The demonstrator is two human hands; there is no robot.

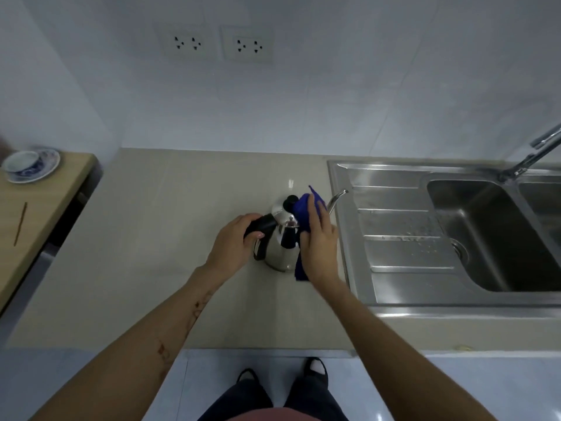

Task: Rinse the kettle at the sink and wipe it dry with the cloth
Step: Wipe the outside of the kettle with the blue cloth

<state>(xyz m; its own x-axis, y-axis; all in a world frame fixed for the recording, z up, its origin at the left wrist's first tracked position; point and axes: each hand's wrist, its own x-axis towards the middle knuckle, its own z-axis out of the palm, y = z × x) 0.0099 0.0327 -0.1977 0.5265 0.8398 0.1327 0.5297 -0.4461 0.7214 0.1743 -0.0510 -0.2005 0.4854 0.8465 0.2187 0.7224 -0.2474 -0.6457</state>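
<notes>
A shiny steel kettle (280, 249) with a black lid knob and a thin curved spout stands upright on the beige counter, just left of the sink. My left hand (232, 243) is closed around its black handle. My right hand (320, 249) presses a dark blue cloth (305, 209) flat against the kettle's right side and top; part of the cloth hangs below my palm. The right flank of the kettle is hidden by cloth and hand.
The steel sink (491, 235) with its ribbed drainboard (403, 238) lies to the right, and a tap (534, 156) angles over it. A blue-and-white cup on a saucer (28, 165) sits on a wooden shelf at far left. Two wall sockets (217, 44) are above.
</notes>
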